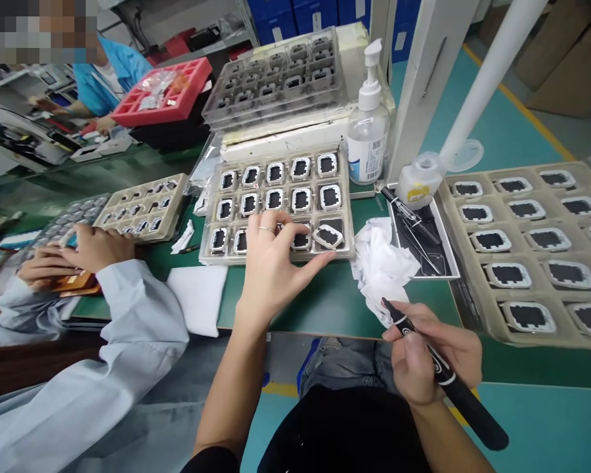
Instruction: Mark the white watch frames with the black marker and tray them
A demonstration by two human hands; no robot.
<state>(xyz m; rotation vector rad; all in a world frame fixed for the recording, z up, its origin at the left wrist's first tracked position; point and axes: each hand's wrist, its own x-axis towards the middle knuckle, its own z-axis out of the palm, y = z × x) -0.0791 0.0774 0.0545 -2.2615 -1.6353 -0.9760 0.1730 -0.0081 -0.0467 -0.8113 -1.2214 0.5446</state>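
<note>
My left hand [276, 263] is over the near edge of a clear plastic tray [350, 217], thumb and fingers apart. Its thumb tip lies at the lower edge of a silver watch-case-like frame [329, 235], which sits tilted in the near right compartment; whether they touch I cannot tell. Several similar frames [301, 168] fill the other compartments, some hidden behind my fingers. My right hand [423, 358] grips a black marker pen [443, 371], its dark tip pointing up and left. Crumpled white tissue [381, 263] lies just beyond that tip.
A second tray [536, 256] of frames stands at right. Between the trays are a white box [453, 263] with pens and tweezers, a small open bottle [420, 177] and a pump bottle [368, 131]. A co-worker's hands [96, 249] are at left, by a white cloth [197, 299].
</note>
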